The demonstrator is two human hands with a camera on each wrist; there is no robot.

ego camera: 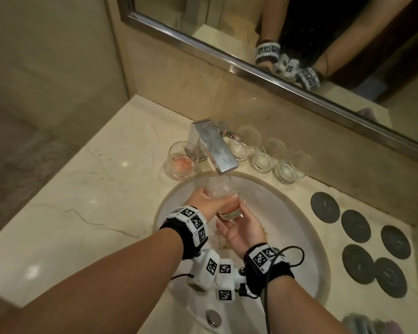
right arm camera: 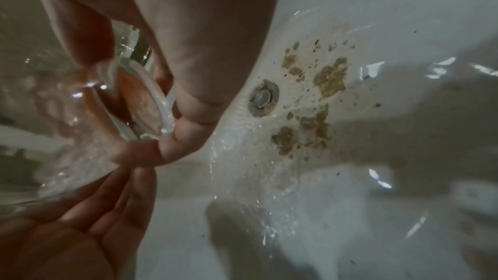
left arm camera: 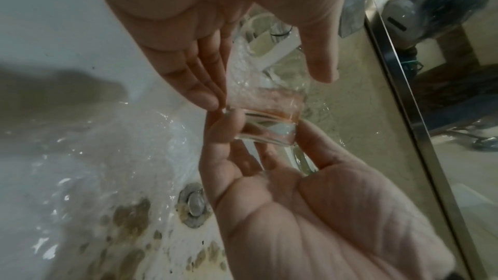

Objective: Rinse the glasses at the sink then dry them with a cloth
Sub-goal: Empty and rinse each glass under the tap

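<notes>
A clear tumbler (ego camera: 223, 196) with pink residue near its base is held tilted under the chrome faucet (ego camera: 215, 148), over the white sink (ego camera: 319, 237). Water runs into and over it. My left hand (ego camera: 217, 196) grips its side near the rim, with the fingers (left arm camera: 210, 97) on one side and the thumb on the other. My right hand (ego camera: 229, 216) pinches the thick base (right arm camera: 145, 101) from below. Another glass with pink dregs (ego camera: 181, 160) stands left of the faucet. Three clear glasses (ego camera: 268, 155) stand in a row to its right.
Several dark round coasters (ego camera: 325, 207) lie on the marble counter (ego camera: 70, 201) to the right of the sink. A folded cloth (ego camera: 362, 324) shows at the bottom right. Brown stains surround the drain (left arm camera: 194, 203). A framed mirror (ego camera: 227, 66) runs along the back wall.
</notes>
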